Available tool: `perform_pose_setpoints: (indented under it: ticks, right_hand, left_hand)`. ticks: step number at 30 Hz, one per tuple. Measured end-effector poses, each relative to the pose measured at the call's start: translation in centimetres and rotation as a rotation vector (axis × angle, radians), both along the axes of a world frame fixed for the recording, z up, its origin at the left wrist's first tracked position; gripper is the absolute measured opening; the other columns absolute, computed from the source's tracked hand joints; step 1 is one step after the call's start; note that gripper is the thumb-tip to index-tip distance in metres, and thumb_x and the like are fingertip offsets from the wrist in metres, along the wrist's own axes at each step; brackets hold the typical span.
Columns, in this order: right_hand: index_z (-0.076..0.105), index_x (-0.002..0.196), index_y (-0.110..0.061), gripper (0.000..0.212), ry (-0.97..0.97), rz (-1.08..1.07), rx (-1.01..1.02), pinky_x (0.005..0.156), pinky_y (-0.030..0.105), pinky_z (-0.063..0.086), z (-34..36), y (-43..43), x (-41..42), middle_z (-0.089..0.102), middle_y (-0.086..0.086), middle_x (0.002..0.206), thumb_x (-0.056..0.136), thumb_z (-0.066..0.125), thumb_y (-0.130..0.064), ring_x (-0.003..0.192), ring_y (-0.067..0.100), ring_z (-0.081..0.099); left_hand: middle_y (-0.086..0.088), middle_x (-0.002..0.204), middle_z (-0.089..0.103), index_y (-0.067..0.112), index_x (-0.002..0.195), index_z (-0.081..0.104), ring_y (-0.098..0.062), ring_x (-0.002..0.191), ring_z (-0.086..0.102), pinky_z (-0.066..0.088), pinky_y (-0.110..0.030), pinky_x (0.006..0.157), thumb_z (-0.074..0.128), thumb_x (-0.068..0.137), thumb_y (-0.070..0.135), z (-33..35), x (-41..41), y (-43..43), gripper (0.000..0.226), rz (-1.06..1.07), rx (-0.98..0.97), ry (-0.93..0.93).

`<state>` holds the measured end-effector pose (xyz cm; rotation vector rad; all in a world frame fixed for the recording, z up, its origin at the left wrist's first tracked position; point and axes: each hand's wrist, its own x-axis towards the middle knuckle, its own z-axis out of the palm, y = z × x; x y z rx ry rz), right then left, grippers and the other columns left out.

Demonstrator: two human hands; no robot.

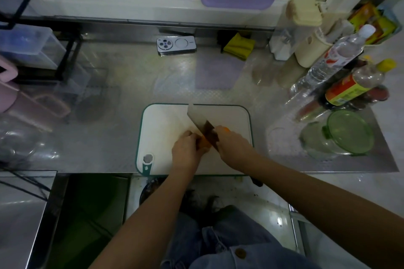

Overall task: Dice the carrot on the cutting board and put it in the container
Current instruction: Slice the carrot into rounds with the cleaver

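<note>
An orange carrot (206, 142) lies near the middle of a white plastic cutting board with a teal rim (229, 116), which sits at the near edge of a stainless steel tabletop (122, 137). The carrot's long axis runs from near-left to far-right. One end is under the left hand (185, 150), whose curled fingers (192, 135) pinch it down, and an orange bit shows past the blade by the right hand (231, 146). The right hand's fingers are wrapped tight round the hidden handle of a broad steel cleaver (197, 120), whose blade crosses the carrot and points away to the far left. A clear glass container with a green lid (347, 135) stands well apart on the right. Beside it, a dark sauce bottle (349, 89) carries a red-and-yellow label and a clear plastic bottle (334, 59) a red-and-white one, both too blurred to read.
</note>
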<state>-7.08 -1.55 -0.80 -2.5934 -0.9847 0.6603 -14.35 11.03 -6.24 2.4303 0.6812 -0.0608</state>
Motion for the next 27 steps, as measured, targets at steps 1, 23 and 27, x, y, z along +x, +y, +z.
perform_pose_setpoints:
  ticks: [1,23,27]
  right_hand:
    - [0.045,0.123,-0.009,0.027,0.013,-0.006,0.013,0.063,0.028,0.034,0.2,-0.1,-0.2,0.056,0.011,0.108,0.096,0.045,-0.012,0.086,0.026,0.056]
    - [0.029,0.139,-0.009,0.047,-0.025,-0.010,-0.053,0.066,0.040,0.049,-3.6,-0.1,-1.5,0.062,0.014,0.103,0.096,0.045,-0.015,0.083,0.030,0.062]
    - [0.034,0.137,-0.012,0.043,-0.055,-0.001,0.003,0.066,0.041,0.051,-3.6,0.0,-1.1,0.058,0.013,0.106,0.097,0.045,-0.019,0.083,0.031,0.061]
  left_hand:
    - [0.001,0.094,0.057,0.017,0.092,0.068,-0.021,0.079,0.059,0.050,-0.036,0.070,0.073,0.077,0.038,0.0,0.0,0.0,0.027,-0.003,-0.004,-0.003]
    - [-0.002,0.104,0.057,0.016,0.106,0.065,-0.022,0.088,0.058,0.043,-0.030,0.070,0.069,0.081,0.039,-0.3,-0.4,0.4,0.034,-0.041,0.002,-0.009]
    - [-0.006,0.108,0.056,0.015,0.113,0.061,-0.025,0.091,0.058,0.045,-0.032,0.074,0.068,0.084,0.034,0.0,-1.0,0.4,0.035,-0.030,-0.012,-0.045]
